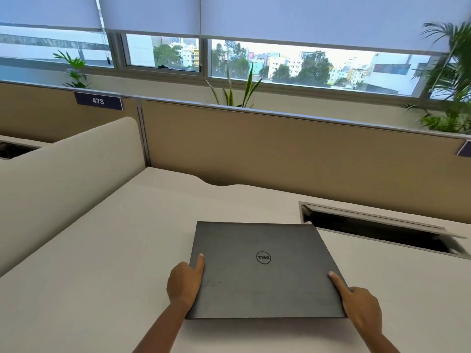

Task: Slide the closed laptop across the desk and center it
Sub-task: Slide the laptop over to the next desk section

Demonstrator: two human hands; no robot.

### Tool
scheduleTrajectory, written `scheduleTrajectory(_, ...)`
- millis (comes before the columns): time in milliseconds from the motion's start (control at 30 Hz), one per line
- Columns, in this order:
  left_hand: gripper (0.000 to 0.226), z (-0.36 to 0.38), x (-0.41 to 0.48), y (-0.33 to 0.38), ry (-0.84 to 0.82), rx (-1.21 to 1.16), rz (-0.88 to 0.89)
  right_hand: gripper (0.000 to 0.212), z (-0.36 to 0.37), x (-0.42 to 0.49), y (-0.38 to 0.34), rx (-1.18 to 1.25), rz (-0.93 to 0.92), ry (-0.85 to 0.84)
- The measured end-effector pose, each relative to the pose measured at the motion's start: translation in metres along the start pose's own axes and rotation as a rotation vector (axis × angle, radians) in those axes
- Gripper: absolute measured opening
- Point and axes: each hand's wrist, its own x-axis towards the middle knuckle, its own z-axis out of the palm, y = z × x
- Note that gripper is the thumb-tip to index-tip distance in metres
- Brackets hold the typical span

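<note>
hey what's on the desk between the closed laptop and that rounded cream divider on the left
Nothing. In the head view, the desk is bare between the laptop and the cream divider.

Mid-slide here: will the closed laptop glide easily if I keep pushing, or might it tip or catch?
The laptop lies flat and closed, so it should move as one stiff slab and is unlikely to tip. The desk looks smooth, so it probably glides. Its far right corner sits near the open cable hatch; it could catch there. The left hand and right hand flank it.
</note>
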Motion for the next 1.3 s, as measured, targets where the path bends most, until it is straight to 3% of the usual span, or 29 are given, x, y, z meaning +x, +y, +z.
scheduleTrajectory(533,0.054,0.112,-0.080,0.073,-0.177,0.038,0.094,0.070,-0.111,0.022,0.110,-0.038,0.183,0.140)
scheduleTrajectory(1300,0.053,0.153,-0.111,0.100,-0.195,0.147,0.057,0.069,-0.130,0.058,0.144,-0.019,0.226,0.104)
